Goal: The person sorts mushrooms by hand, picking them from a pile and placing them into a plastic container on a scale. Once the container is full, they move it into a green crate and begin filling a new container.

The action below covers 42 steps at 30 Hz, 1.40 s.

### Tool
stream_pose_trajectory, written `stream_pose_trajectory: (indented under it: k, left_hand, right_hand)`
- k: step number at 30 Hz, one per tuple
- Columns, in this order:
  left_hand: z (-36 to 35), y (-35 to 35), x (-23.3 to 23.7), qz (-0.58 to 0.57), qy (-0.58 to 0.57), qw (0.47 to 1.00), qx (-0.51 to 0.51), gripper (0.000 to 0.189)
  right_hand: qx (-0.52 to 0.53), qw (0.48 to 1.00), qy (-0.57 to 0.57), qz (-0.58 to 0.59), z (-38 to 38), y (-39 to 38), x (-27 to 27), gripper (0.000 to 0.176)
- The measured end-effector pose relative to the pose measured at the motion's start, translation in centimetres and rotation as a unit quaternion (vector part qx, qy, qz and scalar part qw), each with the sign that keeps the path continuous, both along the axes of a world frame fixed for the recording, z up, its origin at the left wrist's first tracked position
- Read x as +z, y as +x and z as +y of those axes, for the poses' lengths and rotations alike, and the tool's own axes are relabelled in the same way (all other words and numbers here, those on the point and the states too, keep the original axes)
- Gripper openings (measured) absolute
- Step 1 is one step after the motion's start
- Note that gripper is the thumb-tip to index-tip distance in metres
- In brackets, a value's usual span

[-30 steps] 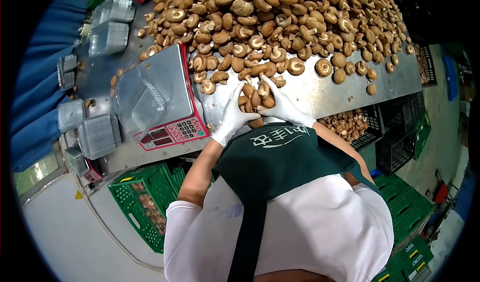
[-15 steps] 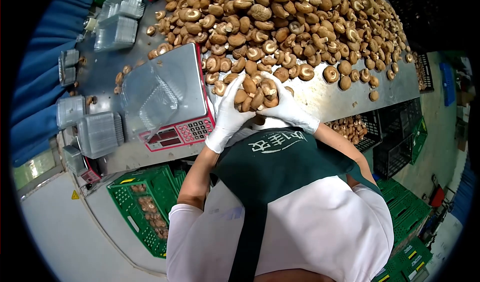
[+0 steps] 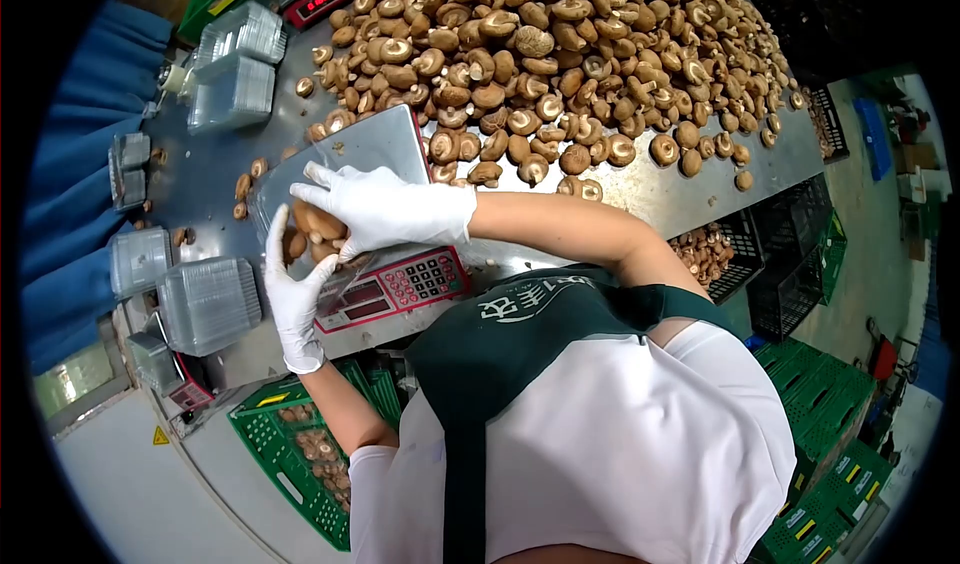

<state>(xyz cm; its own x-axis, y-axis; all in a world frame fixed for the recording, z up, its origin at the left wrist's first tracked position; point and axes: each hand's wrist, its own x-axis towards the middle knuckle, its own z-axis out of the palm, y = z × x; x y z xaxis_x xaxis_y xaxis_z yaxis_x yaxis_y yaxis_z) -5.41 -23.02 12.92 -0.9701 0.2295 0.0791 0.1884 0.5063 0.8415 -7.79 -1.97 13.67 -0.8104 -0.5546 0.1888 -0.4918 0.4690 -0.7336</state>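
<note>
Right hand (image 3: 375, 209), white-gloved, cups handful of brown shiitake mushrooms (image 3: 320, 226) over clear plastic punnet (image 3: 272, 204) on red-faced digital scale (image 3: 395, 289). Left hand (image 3: 290, 294), palm flat, fingers spread, walls near side, gripping nothing. Judged best: sink handful inside rim before loosening, left palm tight as stop, no leaning on scale. Surface: steel table (image 3: 690, 199) under heaped loose mushroom pile (image 3: 560, 54). Stacked clear empty trays (image 3: 205, 304) at left. Green plastic crates (image 3: 325, 509) on floor below.

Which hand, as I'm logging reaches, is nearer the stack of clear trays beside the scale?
Left. The left hand sits just beside the stack of clear trays; the right hand is farther off, above the scale.
</note>
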Motion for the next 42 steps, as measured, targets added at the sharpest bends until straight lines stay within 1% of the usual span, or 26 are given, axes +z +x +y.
stream_pose_trajectory:
  k: [1, 3, 6, 9, 10, 11, 12, 13, 15, 16, 17, 18, 19, 21, 22, 23, 26, 29, 31, 33, 35, 37, 39, 40, 41, 42]
  left_hand:
    - [-0.3, 0.0, -1.0, -0.007, -0.042, 0.999, 0.013, 0.08]
    - [-1.2, 0.0, -3.6, 0.094, -0.213, 0.972, 0.03, 0.075]
    - [-0.7, 0.1, -4.6, 0.138, -0.225, 0.964, 0.028, 0.069]
    - [1.5, 0.6, -3.4, 0.167, -0.149, 0.971, 0.087, 0.059]
    - [2.3, 0.8, -3.3, 0.203, -0.14, 0.963, 0.107, 0.055]
    - [3.4, 1.0, -3.1, 0.238, -0.132, 0.954, 0.127, 0.051]
    - [5.9, 1.6, -2.1, 0.242, -0.069, 0.962, 0.104, 0.046]
    - [7.9, 2.1, -2.5, 0.166, 0.018, 0.983, 0.074, 0.044]
    - [12.6, 3.6, -3.6, 0.087, 0.033, 0.994, -0.055, 0.042]
    - [14.9, 3.6, -4.9, 0.124, 0.06, 0.976, -0.168, 0.045]
    - [17.0, 4.5, -7.4, 0.077, -0.023, 0.975, -0.209, 0.053]
    - [19.2, 5.4, -9.0, 0.056, -0.052, 0.965, -0.252, 0.06]
    - [21.2, 6.1, -10.4, 0.034, -0.081, 0.951, -0.295, 0.068]
    - [23.6, 6.7, -13.6, 0.048, -0.128, 0.923, -0.36, 0.078]
    - [24.2, 6.9, -14.4, 0.074, -0.164, 0.918, -0.354, 0.085]
    - [24.6, 6.6, -15.2, 0.101, -0.195, 0.904, -0.368, 0.087]
    - [25.4, 6.6, -15.8, 0.147, -0.184, 0.899, -0.37, 0.078]
    - [26.1, 6.9, -16.0, 0.133, -0.21, 0.907, -0.339, 0.062]
    - [25.9, 6.8, -15.4, 0.063, -0.124, 0.947, -0.29, 0.045]
    - [25.7, 6.7, -15.4, 0.017, -0.104, 0.957, -0.271, 0.044]
    - [25.2, 6.4, -15.9, 0.01, 0.021, 0.966, -0.257, 0.046]
    - [25.2, 6.3, -15.3, -0.018, 0.05, 0.966, -0.253, 0.047]
    - [25.2, 6.5, -14.0, -0.017, -0.003, 0.965, -0.263, 0.048]
    - [25.7, 6.6, -12.8, -0.019, -0.003, 0.966, -0.259, 0.048]
    - [26.5, 6.8, -11.6, -0.048, -0.078, 0.954, -0.286, 0.048]
    - [27.4, 7.0, -11.0, -0.076, -0.151, 0.935, -0.312, 0.049]
  right_hand:
    - [-0.013, 0.999, 0.03, 0.02, -0.2, 0.2, -0.8, 0.083]
    - [-0.045, 0.997, 0.012, 0.056, 0.4, 0.5, -2.2, 0.074]
    - [-0.121, 0.992, -0.024, -0.021, 5.0, 2.1, -2.7, 0.052]
    - [-0.282, 0.958, 0.042, 0.019, 11.8, 5.3, -6.6, 0.034]
    - [-0.329, 0.941, 0.05, -0.059, 14.2, 6.5, -7.0, 0.031]
    - [-0.373, 0.92, 0.118, -0.039, 16.5, 7.8, -8.1, 0.035]
    - [-0.412, 0.883, 0.207, -0.089, 18.4, 8.9, -8.5, 0.039]
    - [-0.418, 0.859, 0.269, -0.125, 20.1, 9.9, -9.5, 0.043]
    - [-0.422, 0.839, 0.302, -0.16, 21.9, 12.2, -11.0, 0.053]
    - [-0.426, 0.862, 0.247, -0.117, 21.8, 13.2, -12.7, 0.058]
    - [-0.43, 0.879, 0.191, -0.075, 21.7, 14.3, -14.1, 0.064]
    - [-0.422, 0.89, 0.115, -0.127, 20.7, 14.8, -14.2, 0.066]
    - [-0.426, 0.873, 0.215, -0.103, 19.3, 15.1, -14.0, 0.059]
    - [-0.399, 0.887, 0.184, -0.139, 18.0, 15.7, -13.4, 0.055]
    - [-0.411, 0.883, 0.22, -0.05, 18.0, 16.5, -14.9, 0.06]
    - [-0.415, 0.881, 0.22, -0.052, 18.4, 17.3, -16.0, 0.06]
    - [-0.382, 0.919, 0.085, -0.051, 20.8, 18.9, -17.6, 0.056]
    - [-0.457, 0.879, -0.005, -0.139, 23.3, 19.0, -16.8, 0.056]
    - [-0.519, 0.85, 0.062, 0.064, 25.1, 17.4, -16.0, 0.056]
    - [-0.552, 0.815, 0.173, 0.044, 25.9, 15.3, -14.1, 0.058]
    - [-0.52, 0.829, 0.202, 0.024, 27.3, 14.0, -16.0, 0.056]
    - [-0.487, 0.843, 0.23, 0.006, 27.9, 13.9, -17.0, 0.054]
    - [-0.502, 0.855, 0.133, -0.008, 28.4, 14.2, -17.5, 0.048]
    - [-0.509, 0.854, 0.085, -0.07, 28.0, 14.7, -16.2, 0.04]
    - [-0.505, 0.856, 0.086, -0.072, 28.1, 15.2, -16.2, 0.04]
    - [-0.516, 0.823, -0.083, -0.223, 28.5, 15.6, -16.1, 0.038]
